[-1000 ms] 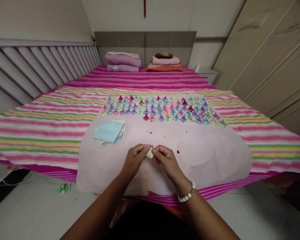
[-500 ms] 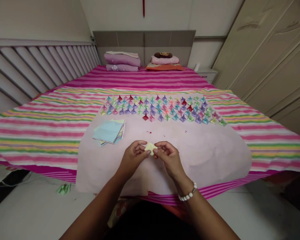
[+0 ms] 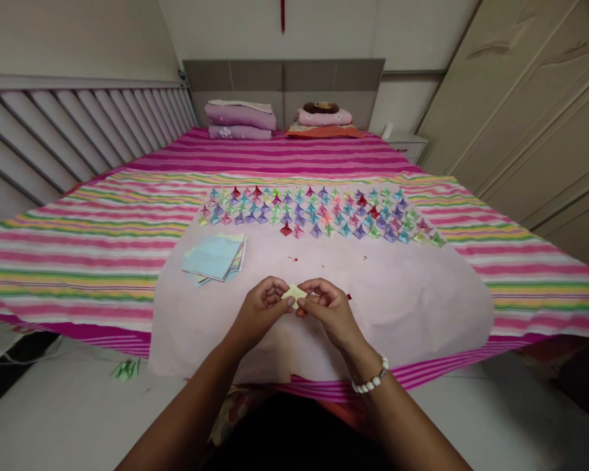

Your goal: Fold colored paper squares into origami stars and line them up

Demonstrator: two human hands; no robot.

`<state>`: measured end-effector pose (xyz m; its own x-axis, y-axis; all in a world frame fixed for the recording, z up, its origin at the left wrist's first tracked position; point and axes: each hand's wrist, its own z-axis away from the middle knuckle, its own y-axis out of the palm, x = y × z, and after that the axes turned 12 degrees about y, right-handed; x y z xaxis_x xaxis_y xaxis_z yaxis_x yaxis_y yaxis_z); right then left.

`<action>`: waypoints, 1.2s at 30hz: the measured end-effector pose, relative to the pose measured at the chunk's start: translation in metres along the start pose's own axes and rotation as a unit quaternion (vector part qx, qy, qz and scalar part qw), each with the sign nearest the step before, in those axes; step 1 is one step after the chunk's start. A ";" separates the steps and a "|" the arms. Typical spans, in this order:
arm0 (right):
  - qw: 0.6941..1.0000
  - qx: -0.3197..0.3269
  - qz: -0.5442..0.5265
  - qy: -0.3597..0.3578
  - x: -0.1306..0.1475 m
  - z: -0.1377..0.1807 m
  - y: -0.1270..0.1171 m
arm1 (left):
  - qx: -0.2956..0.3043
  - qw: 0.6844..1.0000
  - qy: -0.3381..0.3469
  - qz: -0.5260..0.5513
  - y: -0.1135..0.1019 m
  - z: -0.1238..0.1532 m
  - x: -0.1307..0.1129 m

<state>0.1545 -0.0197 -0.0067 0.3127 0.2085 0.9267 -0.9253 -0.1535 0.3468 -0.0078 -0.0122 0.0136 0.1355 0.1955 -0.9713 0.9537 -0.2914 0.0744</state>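
Observation:
A small pale yellow piece of folded paper (image 3: 293, 294) is held up between my two hands over the pale sheet (image 3: 412, 307). My left hand (image 3: 265, 304) pinches its left side between thumb and fingers. On the right side my right hand (image 3: 328, 307) grips it the same way, with a white bead bracelet on that wrist. Beyond the hands stand several rows of small folded paper shapes (image 3: 315, 230) in many colours. A stack of square paper sheets (image 3: 213, 256), light blue on top, lies to the left of the hands.
Tiny red scraps (image 3: 293, 259) lie on the sheet. Beneath it is a striped bedspread (image 3: 78, 255). Folded bedding (image 3: 240, 121) sits by the headboard (image 3: 331, 78). A railing (image 3: 88, 137) runs along the left, a wardrobe (image 3: 544, 118) along the right. Crumpled green paper (image 3: 126, 370) is on the floor.
The yellow paper has shifted slightly left and its angle differs a little. My right hand has moved slightly left with it, uncovering a small red scrap. The rest looks the same.

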 end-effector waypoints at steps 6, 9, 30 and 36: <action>1.000 0.006 0.013 0.016 0.001 -0.001 0.001 | 0.017 1.000 0.005 -0.024 0.001 0.000 0.004; 1.000 0.007 0.012 0.020 0.001 -0.001 0.002 | -0.005 1.000 -0.016 0.008 0.003 0.001 0.006; 1.000 -0.019 -0.009 0.002 -0.001 0.000 0.006 | -0.090 0.985 -0.063 0.135 0.012 0.003 0.005; 1.000 0.006 0.011 -0.013 0.002 0.003 0.007 | -0.060 0.994 -0.043 0.075 0.009 0.003 0.004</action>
<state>0.1496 -0.0235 -0.0018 0.2982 0.1789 0.9376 -0.9296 -0.1687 0.3278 0.0002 -0.0168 0.0093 0.2598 0.0758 -0.9627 0.9505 -0.1958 0.2411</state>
